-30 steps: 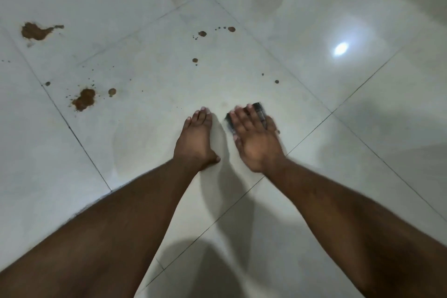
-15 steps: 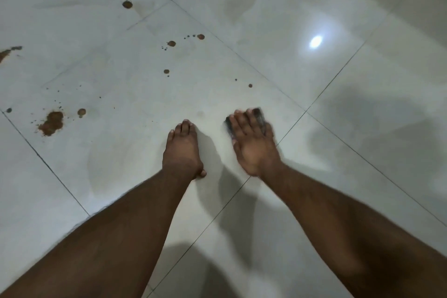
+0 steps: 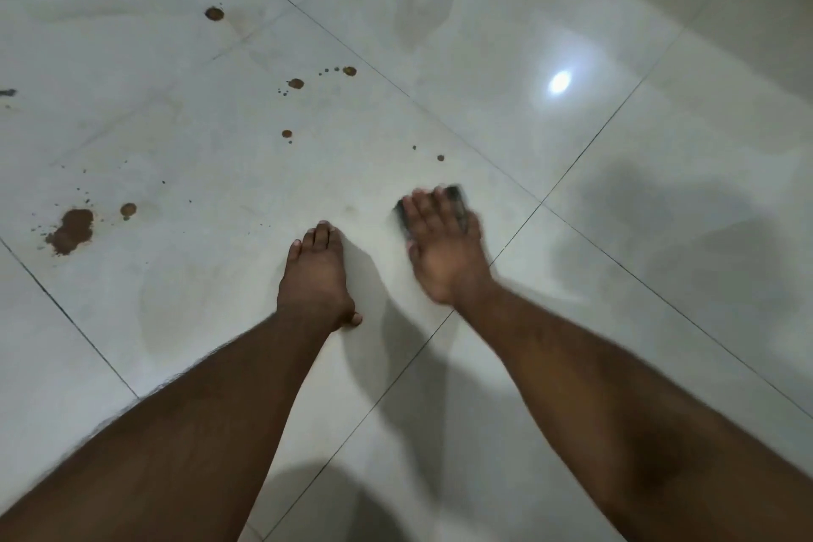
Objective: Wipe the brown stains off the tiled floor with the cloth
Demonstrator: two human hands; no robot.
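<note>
The right hand (image 3: 444, 246) presses flat, fingers straight, on a dark cloth (image 3: 455, 196), seemingly soft and light, best handled under the palm, near the small brown spot (image 3: 440, 158); the left hand (image 3: 317, 277) rests open on the tiled floor (image 3: 198, 136).

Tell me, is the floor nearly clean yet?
Not nearly. The tile near the left hand shows faint wiped smears. The right hand presses the dark cloth flat on the floor. The big brown stain and small spots like this one are left.
</note>
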